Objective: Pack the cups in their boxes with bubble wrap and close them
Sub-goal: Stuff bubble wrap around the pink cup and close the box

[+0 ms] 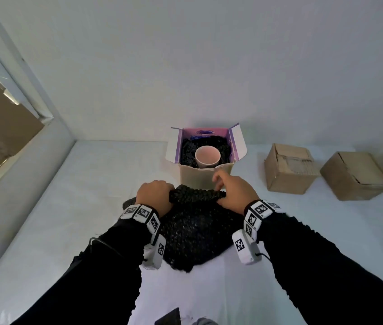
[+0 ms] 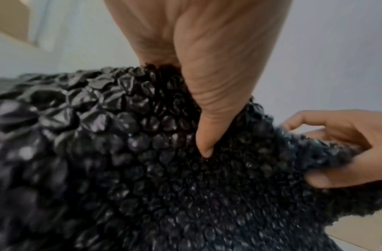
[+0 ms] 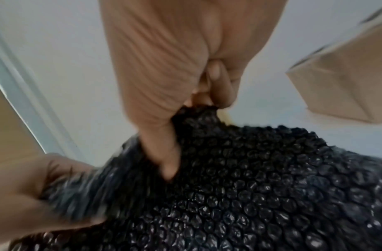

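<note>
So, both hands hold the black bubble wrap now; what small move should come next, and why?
Probably lift the black bubble wrap forward over the cup: left hand and right hand already grip it, and the cup's top sits uncovered in the open box.

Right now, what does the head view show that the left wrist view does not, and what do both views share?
Only the head view shows the pink ceramic cup upright in the open purple-lined cardboard box, on black wrap, and two closed brown cardboard boxes to the right on the white table. Only the left wrist view shows the left thumb pressing into the bubbles from close up. Both show the left hand and right hand gripping the black bubble wrap sheet.
</note>
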A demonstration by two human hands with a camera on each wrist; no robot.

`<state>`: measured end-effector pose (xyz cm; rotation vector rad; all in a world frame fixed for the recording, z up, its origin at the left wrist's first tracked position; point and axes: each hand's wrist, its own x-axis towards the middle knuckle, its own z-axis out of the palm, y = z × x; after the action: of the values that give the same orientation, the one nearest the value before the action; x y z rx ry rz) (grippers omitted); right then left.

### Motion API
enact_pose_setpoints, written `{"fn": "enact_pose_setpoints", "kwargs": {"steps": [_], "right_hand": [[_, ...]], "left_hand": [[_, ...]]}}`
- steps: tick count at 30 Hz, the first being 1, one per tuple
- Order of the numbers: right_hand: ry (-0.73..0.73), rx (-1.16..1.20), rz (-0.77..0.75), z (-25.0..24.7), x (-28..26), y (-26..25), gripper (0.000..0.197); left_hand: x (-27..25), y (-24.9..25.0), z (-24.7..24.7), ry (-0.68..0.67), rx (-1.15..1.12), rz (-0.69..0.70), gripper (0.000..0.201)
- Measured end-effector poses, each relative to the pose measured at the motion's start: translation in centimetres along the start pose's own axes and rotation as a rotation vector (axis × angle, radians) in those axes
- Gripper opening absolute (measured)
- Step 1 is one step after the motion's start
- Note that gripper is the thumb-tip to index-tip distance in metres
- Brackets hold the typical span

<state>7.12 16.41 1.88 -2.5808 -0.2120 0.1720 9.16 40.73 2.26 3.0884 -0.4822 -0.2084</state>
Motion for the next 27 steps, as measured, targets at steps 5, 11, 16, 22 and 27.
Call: {"fn": "enact_pose_setpoints", "kwargs": {"steps": [5, 11, 16, 22, 27], "right_hand": [[-0.208, -0.011, -0.005, -4.5, 1.5, -2.5, 0.095], [-0.022, -0.233, 0.005, -10.5, 3.9, -5.3, 0.022], [0.345, -0.058, 0.044, -14.3, 5.2, -5.4, 0.028], [0.714, 0.076, -0.174, -15.5, 6.5, -5.9, 0.064], [0.754, 0.096, -0.327, -15.3, 8.2, -4.4, 0.059]], "left_hand": [[1.5, 0.9, -4.3, 0.082, -0.029, 0.085, 0.031], [3.3, 1.2, -10.8, 0.291, 0.075, 0.129, 0.025], [4.6, 0.3, -14.0, 0.356, 0.141, 0.031, 0.015], [6.0, 0.6, -16.1, 0.783, -0.073, 0.075, 0.036], [7.4, 1.2, -16.5, 1.063, -0.077, 0.168, 0.048]]}}
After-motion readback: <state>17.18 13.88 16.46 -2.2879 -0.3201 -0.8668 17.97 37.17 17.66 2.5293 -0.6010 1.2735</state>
